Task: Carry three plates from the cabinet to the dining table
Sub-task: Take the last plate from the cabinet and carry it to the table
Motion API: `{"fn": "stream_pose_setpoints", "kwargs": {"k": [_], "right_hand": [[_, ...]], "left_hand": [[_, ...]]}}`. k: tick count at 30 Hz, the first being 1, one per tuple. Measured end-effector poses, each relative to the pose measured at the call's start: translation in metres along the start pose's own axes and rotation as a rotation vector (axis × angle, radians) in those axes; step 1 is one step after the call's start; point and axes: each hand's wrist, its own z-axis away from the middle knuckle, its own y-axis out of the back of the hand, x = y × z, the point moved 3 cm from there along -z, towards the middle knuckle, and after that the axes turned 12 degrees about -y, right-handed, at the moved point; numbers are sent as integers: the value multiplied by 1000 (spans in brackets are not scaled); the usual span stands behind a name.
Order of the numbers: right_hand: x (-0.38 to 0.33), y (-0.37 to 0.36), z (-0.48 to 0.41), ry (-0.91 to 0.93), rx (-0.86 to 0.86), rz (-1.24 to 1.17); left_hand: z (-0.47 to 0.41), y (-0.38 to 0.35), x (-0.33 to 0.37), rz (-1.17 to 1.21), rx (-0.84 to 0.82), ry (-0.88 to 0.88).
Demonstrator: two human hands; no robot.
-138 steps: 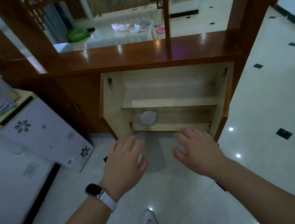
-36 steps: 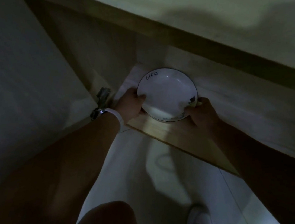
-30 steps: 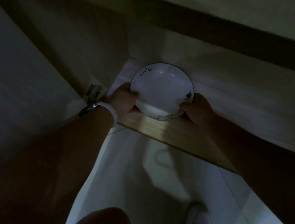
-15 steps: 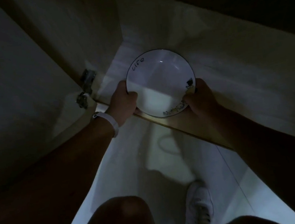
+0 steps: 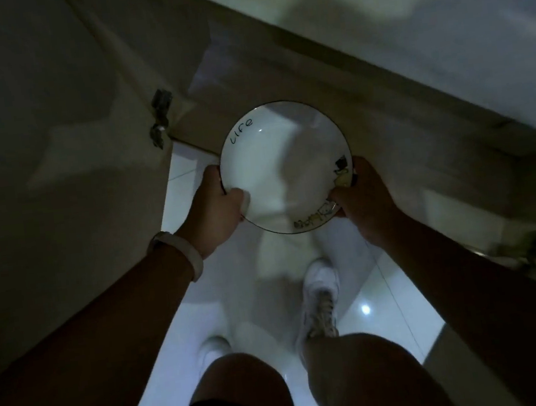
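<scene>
A white plate (image 5: 284, 164) with a thin dark rim, the word "Life" and a small drawing on its edge is held in front of the open cabinet (image 5: 312, 74). My left hand (image 5: 217, 205) grips its left rim, thumb lying on top. My right hand (image 5: 357, 192) grips the right rim the same way. The plate is off the lower shelf and hangs partly over the white tiled floor. Whether more plates are stacked under it cannot be told.
The open left cabinet door (image 5: 53, 144) stands close on my left, its hinge (image 5: 159, 115) near the plate. The lower shelf's front edge (image 5: 439, 163) runs diagonally on the right. Below are my knees and white shoes (image 5: 319, 297) on the glossy floor (image 5: 388, 306).
Both hands have drawn the plate out of the cabinet, off the lower shelf and toward me; it now hangs past the shelf edge over the floor. The view has pulled back.
</scene>
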Motion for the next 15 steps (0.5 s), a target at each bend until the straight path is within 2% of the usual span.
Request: {"fn": "stream_pose_setpoints", "kwargs": {"k": [4, 6, 10, 15], "right_hand": [[-3, 19, 72, -50, -6, -47], [-11, 26, 107, -44, 20, -31], [-33, 37, 183, -48, 32, -54], [-59, 62, 282, -69, 45, -81]], "left_hand": [[51, -1, 47, 85, 0, 20], [75, 5, 70, 45, 14, 21], [123, 24, 125, -145, -90, -46], [188, 34, 207, -153, -125, -56]]}}
